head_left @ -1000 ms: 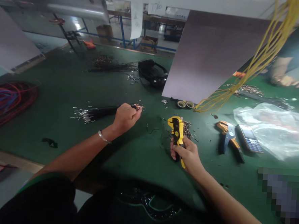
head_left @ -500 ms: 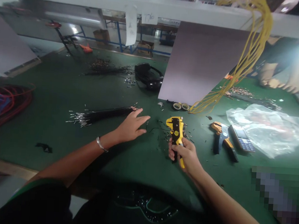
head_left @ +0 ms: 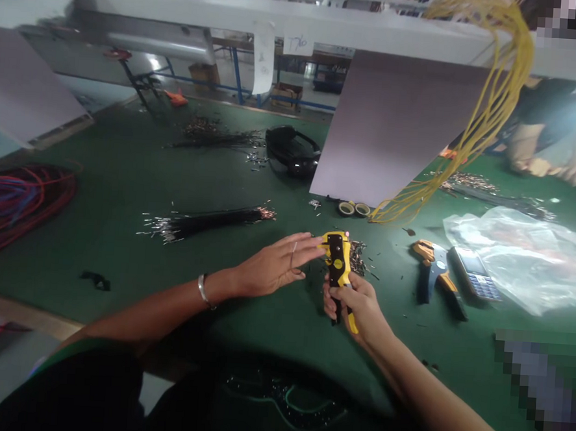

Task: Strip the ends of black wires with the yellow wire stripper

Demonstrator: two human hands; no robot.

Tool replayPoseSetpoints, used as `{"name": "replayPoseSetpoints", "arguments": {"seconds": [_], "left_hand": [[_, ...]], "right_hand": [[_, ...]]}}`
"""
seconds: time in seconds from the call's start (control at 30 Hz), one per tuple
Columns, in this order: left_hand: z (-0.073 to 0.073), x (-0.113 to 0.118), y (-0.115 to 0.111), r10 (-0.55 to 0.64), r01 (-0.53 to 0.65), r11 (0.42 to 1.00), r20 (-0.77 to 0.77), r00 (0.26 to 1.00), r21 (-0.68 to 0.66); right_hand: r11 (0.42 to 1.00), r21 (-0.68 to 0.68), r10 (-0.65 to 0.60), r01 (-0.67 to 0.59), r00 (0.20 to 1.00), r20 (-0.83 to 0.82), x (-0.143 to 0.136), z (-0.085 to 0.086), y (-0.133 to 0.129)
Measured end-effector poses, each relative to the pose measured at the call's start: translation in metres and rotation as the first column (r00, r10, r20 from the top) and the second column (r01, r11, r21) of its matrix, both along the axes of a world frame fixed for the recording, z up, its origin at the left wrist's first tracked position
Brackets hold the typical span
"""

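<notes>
My right hand [head_left: 355,301] is wrapped around the handles of a yellow and black wire stripper [head_left: 337,261], held upright with its head pointing away from me. My left hand [head_left: 280,265] has its fingers stretched out, the tips at the left side of the stripper's head. A thin dark curved line shows against the left fingers; whether it is a held wire I cannot make out. Beyond my left hand lies a bundle of black wires [head_left: 214,219], with silvery ends on the left and copper ends on the right. Small dark scraps [head_left: 358,259] lie beside the stripper.
To the right are a second stripper [head_left: 431,270], a keypad phone [head_left: 477,274] and a clear plastic bag [head_left: 524,256]. Yellow wires [head_left: 494,117] hang from the shelf. Red and blue wires [head_left: 20,199] lie left. A grey panel [head_left: 395,131] stands behind; a co-worker's hands [head_left: 559,168] are far right.
My left hand has moved right, from the copper ends of the black bundle to the stripper's head, and its fingers have come closer together. My right hand still grips the stripper.
</notes>
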State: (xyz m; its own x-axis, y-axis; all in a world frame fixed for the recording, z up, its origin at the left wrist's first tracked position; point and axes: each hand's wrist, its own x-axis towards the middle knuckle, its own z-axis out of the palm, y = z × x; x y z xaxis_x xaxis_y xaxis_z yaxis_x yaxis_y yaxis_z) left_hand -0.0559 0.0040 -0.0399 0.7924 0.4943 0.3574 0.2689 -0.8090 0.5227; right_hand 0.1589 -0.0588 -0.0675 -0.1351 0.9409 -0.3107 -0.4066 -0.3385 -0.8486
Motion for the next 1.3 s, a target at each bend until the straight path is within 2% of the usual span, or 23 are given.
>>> {"name": "replayPoseSetpoints", "arguments": {"seconds": [0.1, 0.17, 0.27, 0.33, 0.47, 0.57, 0.7, 0.83, 0.9, 1.0, 1.2, 1.3], "left_hand": [[0.007, 0.007, -0.012, -0.071, 0.072, 0.997, 0.074, 0.995, -0.02], [0.009, 0.011, -0.02, -0.07, 0.08, 0.994, 0.139, 0.988, -0.07], [0.012, 0.017, -0.029, 0.029, 0.02, 0.98, 0.246, 0.969, -0.196], [0.016, 0.017, -0.033, 0.114, -0.016, 0.951, 0.3, 0.947, -0.31], [0.026, 0.014, -0.035, 0.294, -0.075, 0.807, 0.289, 0.911, -0.585], [0.027, 0.012, -0.032, 0.431, -0.144, 0.718, 0.271, 0.861, -0.681], [0.015, 0.014, -0.024, 0.534, -0.207, 0.645, 0.24, 0.811, -0.735], [0.0, 0.021, -0.023, 0.556, -0.293, 0.528, 0.064, 0.829, -0.797], [-0.004, 0.024, -0.026, 0.477, -0.308, 0.532, -0.021, 0.878, -0.789], [-0.006, 0.026, -0.03, 0.376, -0.281, 0.595, -0.049, 0.925, -0.753], [-0.008, 0.025, -0.035, 0.424, -0.325, 0.654, -0.024, 0.905, -0.683], [-0.011, 0.025, -0.035, 0.424, -0.332, 0.657, -0.032, 0.905, -0.677]], "right_hand": [[1.0, 0.002, 0.017, -0.017, 1.0, 0.009, -0.003, -0.002, -0.001], [1.0, 0.004, 0.018, -0.018, 1.0, 0.02, -0.005, -0.003, -0.002], [0.999, 0.022, 0.042, -0.044, 0.997, 0.057, -0.007, -0.004, -0.004], [0.996, 0.036, 0.075, -0.079, 0.992, 0.105, -0.009, -0.003, -0.005], [0.993, 0.047, 0.101, -0.111, 0.979, 0.175, -0.014, 0.001, -0.008], [0.992, 0.059, 0.092, -0.109, 0.969, 0.23, -0.017, 0.003, -0.009], [0.99, 0.105, 0.052, -0.093, 0.939, 0.341, -0.017, -0.002, -0.01], [0.975, 0.178, 0.033, -0.133, 0.879, 0.476, -0.012, -0.011, -0.013], [0.961, 0.219, 0.019, -0.168, 0.833, 0.552, -0.009, -0.013, -0.014], [0.937, 0.276, -0.009, -0.216, 0.772, 0.635, -0.008, -0.015, -0.016], [0.908, 0.288, 0.0, -0.305, 0.686, 0.727, -0.01, -0.016, -0.016], [0.91, 0.262, 0.038, -0.321, 0.694, 0.719, -0.01, -0.017, -0.016]]}}
